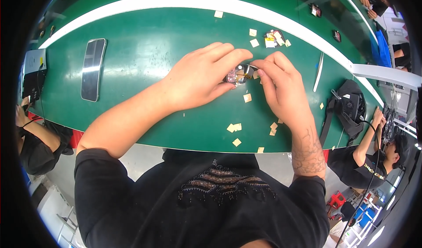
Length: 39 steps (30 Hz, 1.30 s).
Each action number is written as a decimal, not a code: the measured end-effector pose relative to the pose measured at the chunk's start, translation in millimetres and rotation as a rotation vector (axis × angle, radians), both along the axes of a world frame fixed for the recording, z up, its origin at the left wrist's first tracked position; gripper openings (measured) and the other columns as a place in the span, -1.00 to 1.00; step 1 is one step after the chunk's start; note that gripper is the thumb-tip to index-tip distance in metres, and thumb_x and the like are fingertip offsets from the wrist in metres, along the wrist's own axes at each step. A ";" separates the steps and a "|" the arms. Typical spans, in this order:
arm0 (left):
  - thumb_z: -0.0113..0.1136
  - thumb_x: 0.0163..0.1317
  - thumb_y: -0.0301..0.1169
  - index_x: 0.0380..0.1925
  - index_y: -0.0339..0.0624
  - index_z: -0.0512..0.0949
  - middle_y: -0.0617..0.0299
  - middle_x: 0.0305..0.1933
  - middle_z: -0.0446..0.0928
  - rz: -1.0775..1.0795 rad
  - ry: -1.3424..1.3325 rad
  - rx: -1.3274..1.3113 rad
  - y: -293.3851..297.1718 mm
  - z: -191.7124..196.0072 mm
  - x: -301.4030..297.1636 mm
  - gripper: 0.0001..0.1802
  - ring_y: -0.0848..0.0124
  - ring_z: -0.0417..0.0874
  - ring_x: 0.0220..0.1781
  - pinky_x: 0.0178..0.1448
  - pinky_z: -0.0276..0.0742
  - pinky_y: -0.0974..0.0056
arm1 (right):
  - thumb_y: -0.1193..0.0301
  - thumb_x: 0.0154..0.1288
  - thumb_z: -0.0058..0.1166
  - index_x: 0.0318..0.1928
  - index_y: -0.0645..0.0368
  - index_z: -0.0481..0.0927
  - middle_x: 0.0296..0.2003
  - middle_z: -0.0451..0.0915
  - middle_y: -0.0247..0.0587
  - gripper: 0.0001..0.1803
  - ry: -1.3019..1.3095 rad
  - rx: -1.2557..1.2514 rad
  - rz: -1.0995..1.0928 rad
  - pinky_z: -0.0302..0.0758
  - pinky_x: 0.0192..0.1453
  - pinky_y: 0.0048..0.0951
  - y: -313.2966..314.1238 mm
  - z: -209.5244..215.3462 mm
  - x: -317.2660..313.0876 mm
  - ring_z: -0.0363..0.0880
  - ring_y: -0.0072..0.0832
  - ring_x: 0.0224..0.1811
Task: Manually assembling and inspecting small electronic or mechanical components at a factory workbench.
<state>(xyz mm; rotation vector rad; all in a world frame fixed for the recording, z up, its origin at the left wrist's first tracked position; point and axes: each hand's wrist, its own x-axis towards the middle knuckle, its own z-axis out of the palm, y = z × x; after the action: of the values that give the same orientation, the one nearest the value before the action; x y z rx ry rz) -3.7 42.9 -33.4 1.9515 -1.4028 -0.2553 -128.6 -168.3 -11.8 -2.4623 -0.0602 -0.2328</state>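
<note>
Just right of the middle of the green table, a small dark electronic device (239,75) lies between my hands, its casing open and its inner parts showing. My left hand (198,74) grips it from the left, fingers over the far side and thumb along the near side. At the device's right end, my right hand (281,87) has thumb and forefinger closed in a pinch. A thin dark piece shows by those fingertips, too small to name. Small pale yellow squares (247,97) are scattered around the hands.
A smartphone-like slab (93,70) lies to the left. Beyond my right hand is a small heap of parts and yellow squares (274,39). A white slim tool (318,71) and a black bag (350,107) are to the right. Behind runs a white strip (176,0). Other people work at both sides.
</note>
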 end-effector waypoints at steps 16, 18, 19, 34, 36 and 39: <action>0.54 0.09 -0.46 0.33 0.03 0.53 0.20 -0.01 0.55 0.026 -0.181 -0.091 3.0 0.6 -5.0 -0.27 0.11 0.65 0.05 0.08 0.66 0.03 | 0.41 0.36 0.26 -0.22 0.14 0.65 -0.24 0.47 -0.26 -0.91 0.077 -0.610 0.103 0.68 -0.17 -0.19 13.3 38.3 2.5 0.69 -0.31 -0.21; 0.54 0.08 -0.46 0.32 0.03 0.53 0.22 -0.02 0.54 0.024 -0.201 -0.103 3.2 0.5 -5.1 -0.27 0.12 0.65 0.04 0.07 0.66 0.04 | 0.44 0.31 0.26 -0.22 0.16 0.66 -0.24 0.47 -0.26 -0.91 0.066 -0.656 0.116 0.68 -0.14 -0.21 14.1 38.2 3.2 0.68 -0.32 -0.19; 0.54 0.08 -0.46 0.32 0.03 0.53 0.22 -0.02 0.54 0.027 -0.199 -0.106 3.4 0.3 -5.0 -0.27 0.12 0.65 0.04 0.07 0.66 0.04 | 0.46 0.26 0.26 -0.22 0.17 0.66 -0.24 0.48 -0.26 -0.90 0.058 -0.683 0.119 0.68 -0.12 -0.21 14.2 37.2 3.2 0.67 -0.32 -0.19; 0.53 0.10 -0.48 0.33 0.03 0.51 0.19 0.00 0.59 0.048 -0.112 -0.077 3.1 -1.2 -4.0 -0.26 0.09 0.68 0.08 0.12 0.67 0.02 | 0.51 0.47 0.29 -0.06 0.21 0.70 -0.21 0.60 -0.13 -0.90 0.073 -0.102 -0.101 0.59 -0.19 -0.17 -1.9 24.2 0.3 0.69 -0.15 -0.21; 0.54 0.12 -0.46 0.34 0.02 0.50 0.17 0.08 0.63 0.044 -0.048 -0.039 1.3 -1.2 -3.1 -0.27 0.05 0.69 0.13 0.16 0.67 0.01 | 0.46 0.44 0.34 -0.04 0.22 0.69 -0.23 0.60 -0.12 -0.83 0.080 -0.006 -0.134 0.61 -0.16 -0.20 -4.5 9.5 -1.1 0.70 -0.17 -0.19; 0.55 0.15 -0.43 0.34 0.00 0.51 0.15 0.15 0.64 0.032 -0.017 -0.014 1.8 -1.6 -2.4 -0.28 0.03 0.69 0.18 0.19 0.67 0.00 | 0.42 0.40 0.39 -0.01 0.23 0.69 -0.21 0.63 -0.10 -0.76 0.113 0.055 -0.124 0.65 -0.11 -0.21 -0.7 -1.7 0.5 0.72 -0.18 -0.17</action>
<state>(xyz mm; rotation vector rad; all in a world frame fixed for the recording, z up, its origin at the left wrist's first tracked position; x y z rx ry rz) -6.1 44.7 -35.0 1.9672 -1.3793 -0.2136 -128.1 -169.0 -13.6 -2.4224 0.1456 -0.1457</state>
